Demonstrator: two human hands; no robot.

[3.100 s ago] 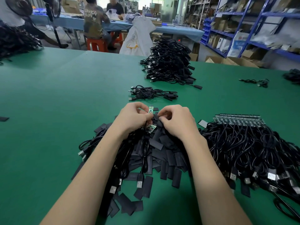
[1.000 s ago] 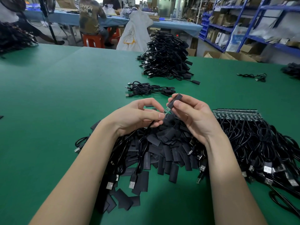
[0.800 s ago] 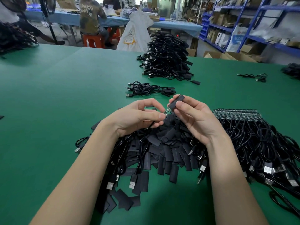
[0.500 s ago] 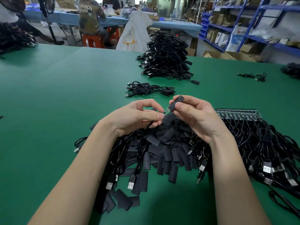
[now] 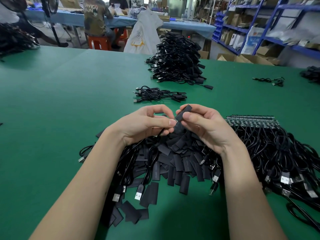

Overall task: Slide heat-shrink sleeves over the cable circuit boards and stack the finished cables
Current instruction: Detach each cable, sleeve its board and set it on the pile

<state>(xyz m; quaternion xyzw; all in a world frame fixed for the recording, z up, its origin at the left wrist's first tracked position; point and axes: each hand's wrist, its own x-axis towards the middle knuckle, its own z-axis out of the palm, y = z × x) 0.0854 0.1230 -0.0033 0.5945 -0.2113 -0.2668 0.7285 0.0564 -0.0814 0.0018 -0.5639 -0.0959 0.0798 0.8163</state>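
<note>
Covering most of the view is a green table (image 5: 60,104). On it sits a big pile of finished cables (image 5: 176,61), far from the hands. Loose black sleeves (image 5: 174,161) lie under both hands. My right hand (image 5: 206,127) pinches one black sleeve (image 5: 183,112). My left hand (image 5: 143,125) pinches a thin cable (image 5: 161,132) just beside it.

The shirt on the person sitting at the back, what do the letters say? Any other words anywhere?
"UNKN" over "OWN": on the back of the seated person's shirt.
White bag: yellow print, too blurred to read.
Heat-shrink sleeve in the pile: faint marking, too small to read.
Shelf boxes: print unreadable.
</note>
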